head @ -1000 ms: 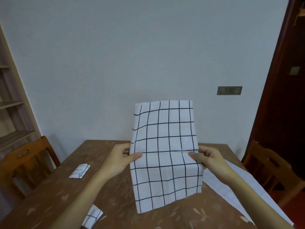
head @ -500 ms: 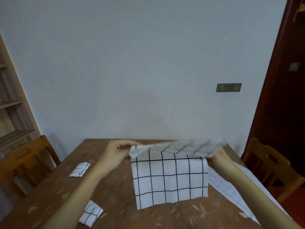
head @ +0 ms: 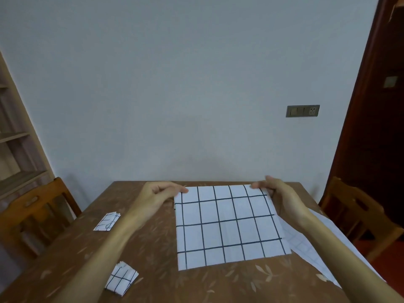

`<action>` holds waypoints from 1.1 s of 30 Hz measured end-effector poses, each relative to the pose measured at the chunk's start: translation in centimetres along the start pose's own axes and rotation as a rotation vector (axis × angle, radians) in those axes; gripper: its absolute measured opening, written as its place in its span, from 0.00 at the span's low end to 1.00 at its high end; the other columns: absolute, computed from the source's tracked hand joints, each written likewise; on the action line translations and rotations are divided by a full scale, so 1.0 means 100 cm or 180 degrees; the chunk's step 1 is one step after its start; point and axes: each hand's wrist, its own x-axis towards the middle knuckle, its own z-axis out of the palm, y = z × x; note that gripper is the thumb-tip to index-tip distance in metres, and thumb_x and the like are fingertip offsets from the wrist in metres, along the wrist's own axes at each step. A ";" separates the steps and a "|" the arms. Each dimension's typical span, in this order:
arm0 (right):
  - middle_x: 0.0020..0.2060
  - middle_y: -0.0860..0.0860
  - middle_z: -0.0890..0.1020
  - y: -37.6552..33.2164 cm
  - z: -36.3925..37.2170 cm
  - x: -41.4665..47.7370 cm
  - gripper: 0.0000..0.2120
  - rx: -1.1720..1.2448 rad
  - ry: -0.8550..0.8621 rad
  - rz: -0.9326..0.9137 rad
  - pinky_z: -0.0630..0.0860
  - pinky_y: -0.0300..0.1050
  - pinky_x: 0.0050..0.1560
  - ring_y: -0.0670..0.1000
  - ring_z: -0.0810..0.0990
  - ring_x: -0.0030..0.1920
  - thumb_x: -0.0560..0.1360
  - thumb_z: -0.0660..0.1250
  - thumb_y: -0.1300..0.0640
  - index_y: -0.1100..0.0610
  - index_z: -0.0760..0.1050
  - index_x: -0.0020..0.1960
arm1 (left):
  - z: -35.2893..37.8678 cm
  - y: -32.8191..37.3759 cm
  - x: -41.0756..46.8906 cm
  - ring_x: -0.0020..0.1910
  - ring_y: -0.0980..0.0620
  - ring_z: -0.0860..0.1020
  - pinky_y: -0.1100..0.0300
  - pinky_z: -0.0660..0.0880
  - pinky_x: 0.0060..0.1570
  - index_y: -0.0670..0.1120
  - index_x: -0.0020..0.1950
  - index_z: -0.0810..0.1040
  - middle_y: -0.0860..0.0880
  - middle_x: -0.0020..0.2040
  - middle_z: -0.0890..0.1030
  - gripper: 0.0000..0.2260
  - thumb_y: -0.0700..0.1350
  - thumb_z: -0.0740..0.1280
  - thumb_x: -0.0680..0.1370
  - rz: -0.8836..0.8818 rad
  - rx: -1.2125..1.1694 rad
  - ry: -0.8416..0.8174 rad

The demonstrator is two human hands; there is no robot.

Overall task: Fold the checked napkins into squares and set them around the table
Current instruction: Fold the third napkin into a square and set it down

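A white checked napkin (head: 229, 224) lies folded in half on the brown table (head: 157, 254), its fold along the far side. My left hand (head: 159, 194) pinches its far left corner. My right hand (head: 277, 194) pinches its far right corner. Two small folded napkin squares lie on the left half of the table: one (head: 107, 221) by the left edge, another (head: 122, 278) near the front. More white checked cloth (head: 310, 243) lies spread under my right forearm at the table's right side.
A wooden chair (head: 37, 215) stands at the table's left and another chair (head: 358, 217) at its right. A pale wall runs close behind the table's far edge. Shelves (head: 13, 154) rise at the left, and a dark door frame (head: 371, 106) stands at the right.
The napkin's upper half, held upright a second ago, has come down away from me. It now lies flat, folded in half, with both hands at its far corners.
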 end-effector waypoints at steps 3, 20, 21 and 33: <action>0.32 0.49 0.79 -0.008 0.008 -0.003 0.10 -0.0602 0.0018 -0.0369 0.76 0.37 0.39 0.47 0.79 0.32 0.75 0.73 0.54 0.47 0.83 0.56 | 0.003 -0.003 0.002 0.58 0.49 0.83 0.52 0.80 0.58 0.48 0.57 0.84 0.51 0.56 0.86 0.14 0.37 0.76 0.72 0.0169 0.0060 -0.0059; 0.39 0.42 0.82 -0.055 0.059 -0.001 0.30 -0.1839 -0.0082 -0.1504 0.75 0.31 0.47 0.41 0.81 0.44 0.73 0.75 0.49 0.40 0.67 0.71 | 0.047 0.020 0.011 0.46 0.52 0.86 0.56 0.82 0.45 0.49 0.53 0.85 0.50 0.47 0.87 0.06 0.43 0.73 0.77 0.0200 0.0435 -0.0317; 0.42 0.42 0.82 -0.051 0.057 -0.001 0.31 -0.1726 0.0052 -0.1450 0.74 0.30 0.47 0.39 0.81 0.46 0.72 0.76 0.49 0.42 0.66 0.71 | 0.044 0.020 0.012 0.45 0.52 0.86 0.58 0.81 0.43 0.48 0.52 0.85 0.50 0.47 0.87 0.06 0.42 0.73 0.77 0.0179 0.0314 -0.0175; 0.45 0.33 0.83 -0.015 0.052 -0.011 0.14 -0.0552 -0.0221 -0.0282 0.75 0.25 0.44 0.28 0.80 0.47 0.75 0.71 0.47 0.45 0.74 0.59 | 0.035 0.016 0.009 0.48 0.48 0.86 0.56 0.83 0.43 0.45 0.54 0.83 0.48 0.49 0.88 0.07 0.43 0.72 0.76 -0.0281 -0.1154 0.0714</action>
